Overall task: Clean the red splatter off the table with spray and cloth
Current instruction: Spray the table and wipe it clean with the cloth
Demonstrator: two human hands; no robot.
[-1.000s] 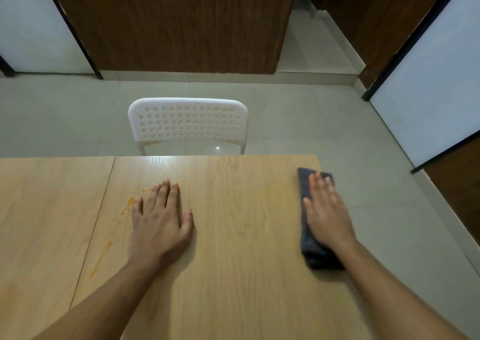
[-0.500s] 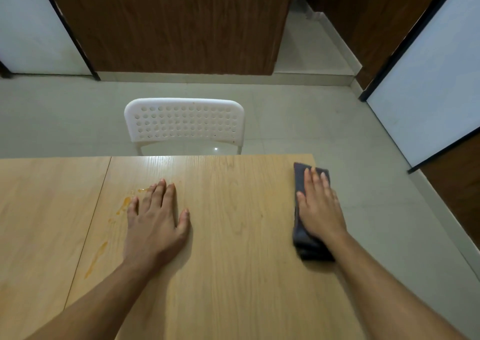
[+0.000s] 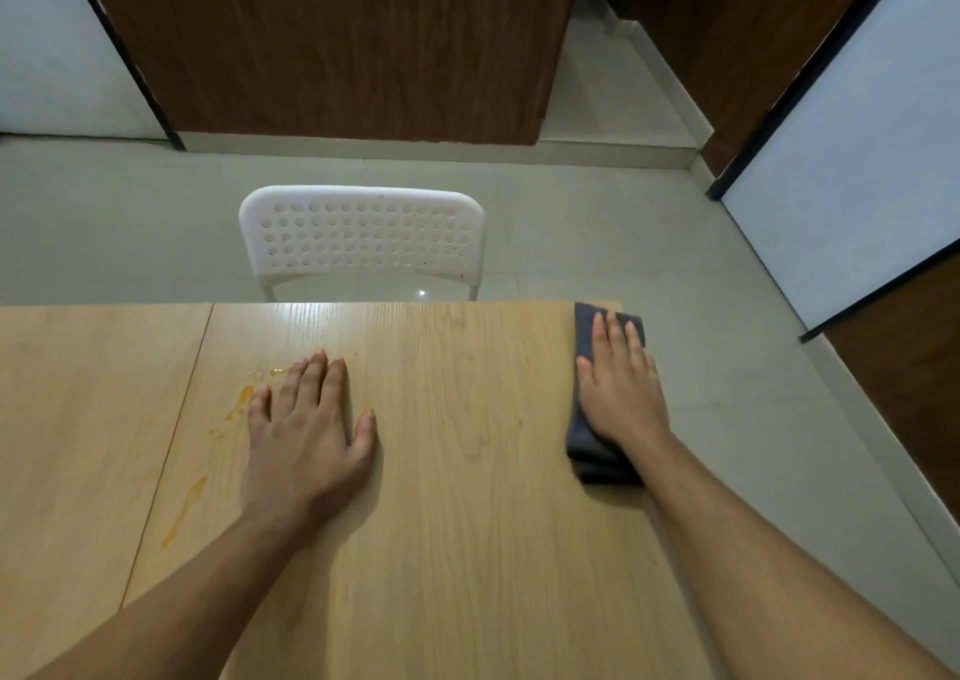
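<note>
A folded dark grey cloth (image 3: 584,435) lies at the right edge of the light wooden table (image 3: 467,523). My right hand (image 3: 621,388) rests flat on top of it, fingers straight and pointing away. My left hand (image 3: 306,435) presses flat on the bare wood at mid table, fingers together. Orange-red splatter (image 3: 241,401) streaks the wood just left of that hand, with a longer smear (image 3: 184,510) nearer me. No spray bottle is in view.
A white perforated plastic chair (image 3: 361,235) stands pushed in at the table's far edge. A seam (image 3: 166,456) runs between two tabletop panels on the left. Grey tiled floor (image 3: 727,367) lies beyond the right edge.
My right hand and the cloth have moved a little farther from me along the right edge. The left hand stays flat in the same place.
</note>
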